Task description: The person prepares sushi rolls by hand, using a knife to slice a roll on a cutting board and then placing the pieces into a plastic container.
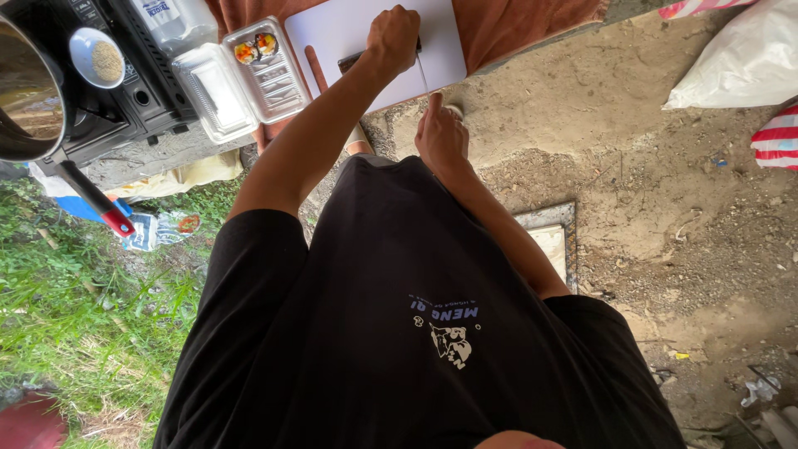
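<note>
Head view: left hand (392, 39) fists a dark roll on the smooth white rectangular board (349, 33); right hand (440, 137) grips a thin steel knife blade (422, 75) beside it.

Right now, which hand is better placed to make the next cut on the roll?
Right, probably. The right hand grips the knife, whose blade reaches onto the white board beside the left hand. The left hand is closed over the dark roll, pinning it.
</note>
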